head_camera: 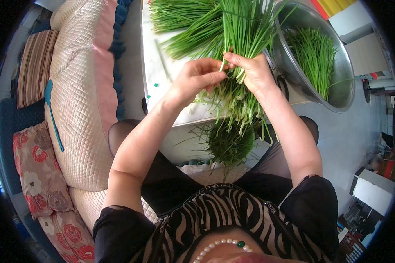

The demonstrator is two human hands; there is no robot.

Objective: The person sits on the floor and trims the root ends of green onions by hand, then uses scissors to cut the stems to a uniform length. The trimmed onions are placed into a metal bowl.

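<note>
My right hand (257, 72) holds an upright bunch of garlic chives (245, 31), its pale stem ends poking out below the thumb. Close beside it, my left hand (197, 77) has its thumb and forefinger bent around the white end of a single chive stalk (222, 65). Whether those fingers pinch the stalk cannot be made out. Under both hands, a heap of pale, limp chive trimmings (240, 107) hangs over the near edge of the white tabletop (179, 111). More chives (184, 16) lie in a loose pile at the table's far side.
A large steel bowl (347, 77) with chives (316, 62) in it stands at the right. Dark scissor-like handles (284, 87) show beside it. Between my knees is a container of green scraps (230, 143). A quilted sofa (79, 131) with a blue fly swatter (54, 115) runs along the left.
</note>
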